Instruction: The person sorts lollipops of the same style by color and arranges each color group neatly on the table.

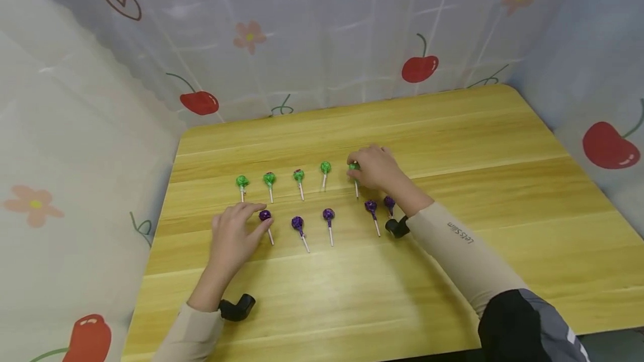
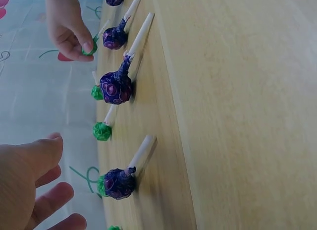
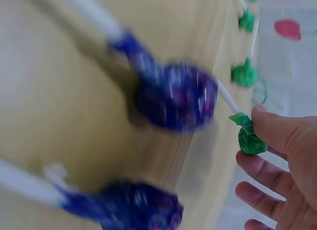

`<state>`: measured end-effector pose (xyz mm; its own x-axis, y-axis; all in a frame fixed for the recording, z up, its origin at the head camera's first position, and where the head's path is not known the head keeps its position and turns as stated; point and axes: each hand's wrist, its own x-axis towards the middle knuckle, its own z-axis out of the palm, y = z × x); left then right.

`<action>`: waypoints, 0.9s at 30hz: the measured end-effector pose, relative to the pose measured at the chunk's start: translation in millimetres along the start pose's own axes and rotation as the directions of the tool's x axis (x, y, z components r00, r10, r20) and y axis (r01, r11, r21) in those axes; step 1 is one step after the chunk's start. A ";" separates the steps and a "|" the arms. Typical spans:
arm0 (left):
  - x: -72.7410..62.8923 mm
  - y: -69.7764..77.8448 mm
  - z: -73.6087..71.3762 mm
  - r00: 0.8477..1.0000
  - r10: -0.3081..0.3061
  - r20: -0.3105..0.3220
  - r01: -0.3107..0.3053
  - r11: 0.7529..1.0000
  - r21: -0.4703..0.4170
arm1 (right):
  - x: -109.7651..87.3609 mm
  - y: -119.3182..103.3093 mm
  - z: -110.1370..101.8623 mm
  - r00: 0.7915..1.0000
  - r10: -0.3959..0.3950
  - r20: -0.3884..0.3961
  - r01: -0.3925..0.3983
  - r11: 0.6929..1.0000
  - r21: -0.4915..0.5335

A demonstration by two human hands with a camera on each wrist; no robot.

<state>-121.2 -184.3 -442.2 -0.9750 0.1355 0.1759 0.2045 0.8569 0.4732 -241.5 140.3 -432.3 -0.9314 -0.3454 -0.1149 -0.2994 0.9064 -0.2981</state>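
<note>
My right hand point(image 1: 374, 167) pinches the green-wrapped head of a lollipop point(image 3: 250, 140) between thumb and fingers, at the right end of a row of green lollipops. Its white stick points toward me in the head view. My left hand point(image 1: 233, 234) is at the leftmost purple lollipop point(image 1: 265, 215), thumb and index finger parted on either side of its head. In the left wrist view a gap shows between those fingers and that purple lollipop point(image 2: 119, 183). More purple lollipops point(image 1: 328, 214) lie in a nearer row, two of them beneath the right forearm.
The other green lollipops point(image 1: 299, 175) lie in a row behind the purple ones. All rest on a yellow wood-grain table point(image 1: 322, 306). A curtain point(image 1: 322, 43) printed with cherries and flowers hangs along the table's back and sides. Black wrist mounts point(image 1: 237, 308) stick out from both wrists.
</note>
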 end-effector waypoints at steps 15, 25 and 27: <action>-0.5 -4.2 3.7 1.000 -0.013 0.026 0.013 1.000 0.018 | 22.4 21.1 1.4 0.994 0.104 0.038 -0.104 0.994 0.013; 3.0 -6.4 4.5 0.998 -0.028 0.058 0.025 0.998 0.053 | 23.1 20.6 5.8 0.994 0.103 0.029 -0.102 0.995 -0.008; 4.2 -7.2 4.3 0.997 -0.034 0.064 0.030 0.998 0.060 | 22.4 17.7 5.3 0.995 0.096 0.012 -0.096 0.995 -0.021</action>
<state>-127.2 -187.7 -448.6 -0.9850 0.1378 0.1036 0.1691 0.8889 0.4257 -266.6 147.3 -445.2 -0.9532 -0.2596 -0.1548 -0.2129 0.9402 -0.2660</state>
